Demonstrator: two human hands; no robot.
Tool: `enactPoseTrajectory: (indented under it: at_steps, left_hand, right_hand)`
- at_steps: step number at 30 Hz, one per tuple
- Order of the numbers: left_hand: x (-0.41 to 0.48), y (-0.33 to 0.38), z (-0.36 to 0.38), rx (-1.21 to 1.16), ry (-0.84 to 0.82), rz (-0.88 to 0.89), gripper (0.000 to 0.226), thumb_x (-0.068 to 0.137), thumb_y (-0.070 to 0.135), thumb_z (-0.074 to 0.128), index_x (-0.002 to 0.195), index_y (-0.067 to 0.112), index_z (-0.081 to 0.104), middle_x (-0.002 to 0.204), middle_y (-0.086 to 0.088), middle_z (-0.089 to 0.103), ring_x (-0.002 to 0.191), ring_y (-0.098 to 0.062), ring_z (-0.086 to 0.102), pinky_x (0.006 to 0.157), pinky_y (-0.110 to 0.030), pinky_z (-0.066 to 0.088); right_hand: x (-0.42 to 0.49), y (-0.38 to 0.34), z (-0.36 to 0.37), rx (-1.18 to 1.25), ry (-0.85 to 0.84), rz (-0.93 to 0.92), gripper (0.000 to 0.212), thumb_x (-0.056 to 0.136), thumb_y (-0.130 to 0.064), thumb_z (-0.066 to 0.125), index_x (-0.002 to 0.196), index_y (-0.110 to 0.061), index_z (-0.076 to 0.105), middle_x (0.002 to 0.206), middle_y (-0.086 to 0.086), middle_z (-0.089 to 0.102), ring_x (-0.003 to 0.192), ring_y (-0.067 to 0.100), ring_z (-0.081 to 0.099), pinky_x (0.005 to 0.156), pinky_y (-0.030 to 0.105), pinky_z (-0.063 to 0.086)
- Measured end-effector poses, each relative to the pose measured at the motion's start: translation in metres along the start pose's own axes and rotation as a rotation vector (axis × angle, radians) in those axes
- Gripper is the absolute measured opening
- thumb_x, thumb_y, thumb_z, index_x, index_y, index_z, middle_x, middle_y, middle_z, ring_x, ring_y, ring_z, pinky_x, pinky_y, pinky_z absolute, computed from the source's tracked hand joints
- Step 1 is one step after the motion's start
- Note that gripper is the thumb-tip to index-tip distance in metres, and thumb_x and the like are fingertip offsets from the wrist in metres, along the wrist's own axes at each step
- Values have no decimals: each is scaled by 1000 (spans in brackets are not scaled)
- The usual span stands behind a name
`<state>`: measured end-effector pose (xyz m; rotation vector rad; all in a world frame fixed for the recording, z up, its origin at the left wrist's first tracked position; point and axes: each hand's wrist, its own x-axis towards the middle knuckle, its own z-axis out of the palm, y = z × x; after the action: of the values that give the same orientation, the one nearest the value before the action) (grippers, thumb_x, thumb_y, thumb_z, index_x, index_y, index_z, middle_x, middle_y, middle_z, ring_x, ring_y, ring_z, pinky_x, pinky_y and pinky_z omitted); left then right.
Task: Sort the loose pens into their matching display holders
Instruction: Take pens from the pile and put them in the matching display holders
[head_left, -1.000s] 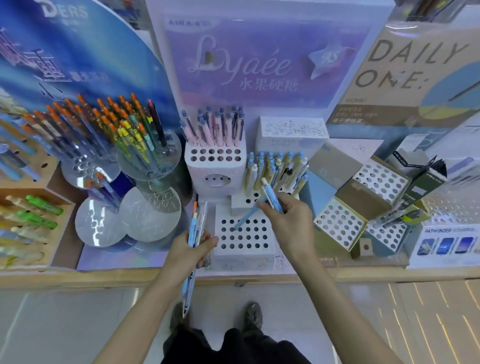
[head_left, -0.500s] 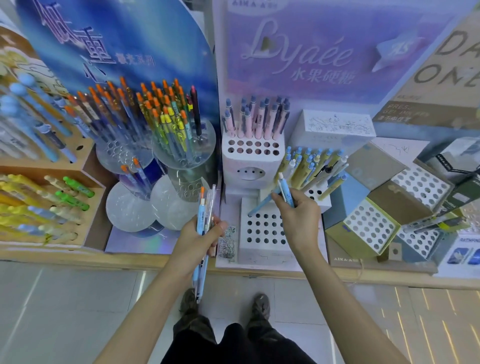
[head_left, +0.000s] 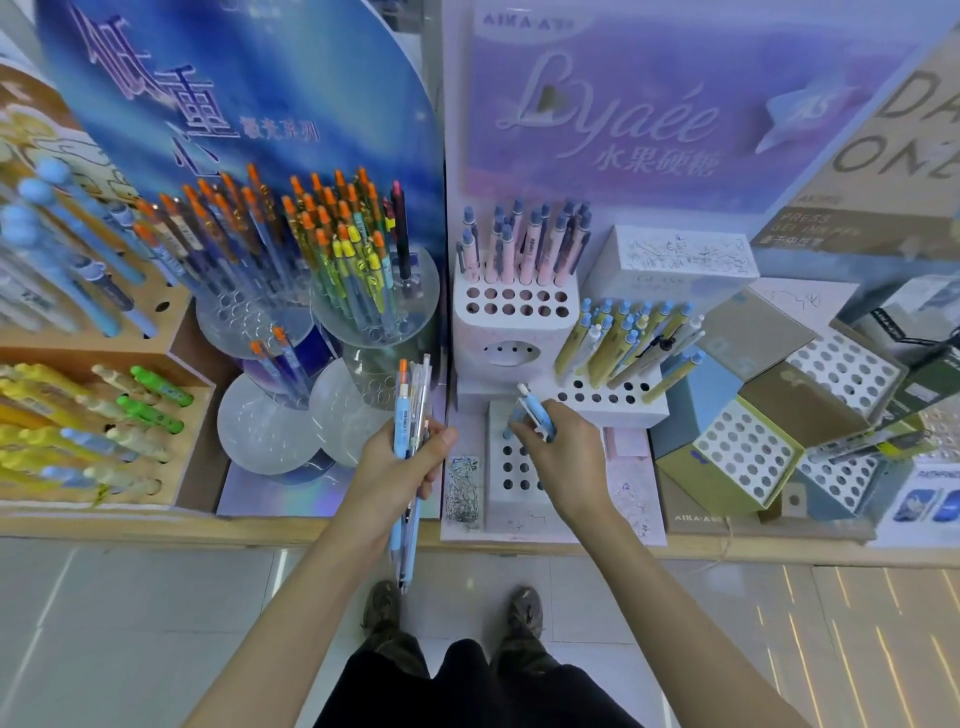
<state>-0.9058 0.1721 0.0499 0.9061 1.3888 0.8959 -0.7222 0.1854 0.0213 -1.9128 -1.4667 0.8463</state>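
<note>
While clutching a bundle of pens (head_left: 404, 415) upright in the left hand (head_left: 400, 467), with fingers and thumb curling tight round the barrels, hovering just near of the clear round holders (head_left: 374, 317) and their orange-topped pens (head_left: 332, 244). Sticking out above and below the fist, with an orange-capped light-blue barrel on the bundle's left side and the lower ends hanging past the shelf edge (head_left: 156, 525).

Pinching a single light-blue pen (head_left: 535, 413) in the right hand (head_left: 566, 457), fingertips closing round the barrel, white-tipped end tilting up and toward the far left. Hovering over the near white holder (head_left: 519, 512), the lowest step of a tiered stand, and covering the right part of its holes. Cannot tell whether the pen's lower end is entering a hole, being hidden under the fingers.

Standing just beyond, on the middle step (head_left: 623, 413), yellow-and-blue pens (head_left: 613, 343) leaning to the right. Filling the back rows of the far, tallest step (head_left: 514, 332), pink pens (head_left: 524, 244) with grey-blue tops.

Lying in a wooden rack (head_left: 197, 364) at far left, green pens (head_left: 156, 400) among yellow ones. Sitting tilted at right, perforated boxes (head_left: 743, 457).
</note>
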Motion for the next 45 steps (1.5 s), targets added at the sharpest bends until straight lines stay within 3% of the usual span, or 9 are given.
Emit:
enactPoseTrajectory:
  at_steps: [5,9,12,17,20,27,31,39,45]
  left_hand:
    - [2,3,-5,-21,-8,3,11,87,21,66,84,17,57,53,5,52,48,-9,47,47,-20,45]
    - [2,5,-3,-18,-26,4,11,88,20,66,84,16,56,52,4,51,46,-9,46,47,-19,45]
    - [1,7,0,-6,-42,8,12,88,20,65,84,15,55,52,5,50,47,-9,45,47,-20,44]
    - [0,6,1,-5,-57,17,10,88,20,65,84,16,56,52,5,50,47,-8,46,46,-19,44]
    - [-1,4,0,-15,-46,14,10,87,21,66,86,16,57,52,6,51,47,-8,46,46,-19,44]
    - [0,0,-5,-37,0,4,11,85,15,69,84,16,58,54,5,51,47,-10,46,46,-20,45]
    - [3,0,0,-37,20,3,12,84,13,70,84,17,59,55,7,52,47,-10,46,47,-21,46]
    - [11,8,22,-67,-71,29,8,88,13,65,86,14,58,57,3,50,48,-11,45,48,-22,44]
    - [11,1,17,-171,-163,-5,8,92,6,55,98,10,58,55,6,51,51,-11,48,52,-24,46]
  right_hand:
    - [-12,4,0,326,-16,77,14,90,-32,64,90,-22,55,69,-6,53,47,2,43,45,18,38]
    - [-21,8,-13,539,84,104,15,102,-36,38,90,-28,42,79,-2,42,61,9,44,58,23,44]
    - [-19,6,-23,462,134,53,16,100,-24,48,84,-24,52,88,-3,43,78,0,48,70,9,41]
    - [-11,1,-28,422,217,21,34,94,-19,58,65,-20,42,53,-14,38,52,4,33,51,13,32]
    - [-4,-4,-21,396,227,19,38,93,-17,61,62,-18,38,51,-12,36,49,4,33,48,13,31]
    - [13,-4,-14,234,252,23,30,91,-23,64,69,-13,47,60,2,52,56,13,42,52,17,36]
    - [8,1,-10,46,117,-10,30,91,-26,64,76,-6,48,64,5,57,55,23,51,55,42,49]
    - [2,-1,-11,-71,1,-73,12,94,-14,58,84,-9,53,73,9,65,63,19,59,63,38,50]
    - [1,-4,-8,-168,15,-192,19,97,-15,53,79,-7,51,55,-4,44,46,13,44,47,32,33]
